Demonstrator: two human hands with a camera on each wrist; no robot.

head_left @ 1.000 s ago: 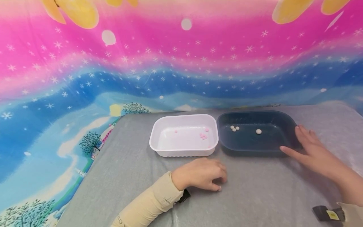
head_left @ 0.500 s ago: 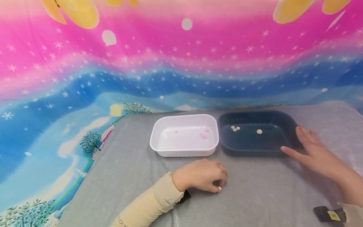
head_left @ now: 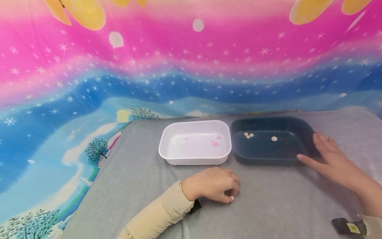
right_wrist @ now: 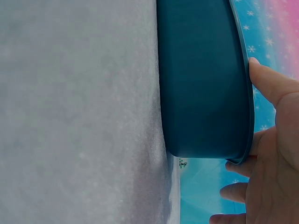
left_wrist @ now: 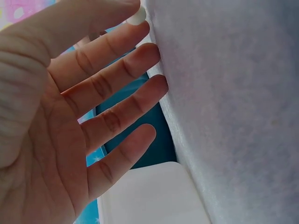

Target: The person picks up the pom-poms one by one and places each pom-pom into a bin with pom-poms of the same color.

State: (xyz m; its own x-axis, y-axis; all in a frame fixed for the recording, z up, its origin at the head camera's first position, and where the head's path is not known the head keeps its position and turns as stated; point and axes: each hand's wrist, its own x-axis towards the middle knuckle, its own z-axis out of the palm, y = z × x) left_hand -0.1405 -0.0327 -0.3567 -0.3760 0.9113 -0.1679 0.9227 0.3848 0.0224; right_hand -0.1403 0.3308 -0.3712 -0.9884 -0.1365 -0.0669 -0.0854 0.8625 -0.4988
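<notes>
Near the front of the white bin (head_left: 194, 161), my left hand (head_left: 213, 184) pinches a small white round piece (left_wrist: 137, 17) between thumb and index finger, just at the grey cloth. Its other fingers spread loosely in the left wrist view. At the right end of the dark blue bin (head_left: 268, 161), my right hand (head_left: 334, 162) touches the rim with thumb and fingers, the fingers mostly straight. Inside the dark bin lie a larger white round piece (head_left: 274, 139) and a cluster of small white ones (head_left: 248, 136). Several small pink pieces (head_left: 215, 143) lie in the white bin.
The two bins stand side by side toward the back of the grey cloth (head_left: 253, 212). Behind them hangs a colourful printed backdrop (head_left: 191, 66). A black strap device (head_left: 346, 227) sits at the right wrist.
A white piece now shows between my left thumb and index finger, which have closed together on it. My right hand stays at the dark bin's rim.
</notes>
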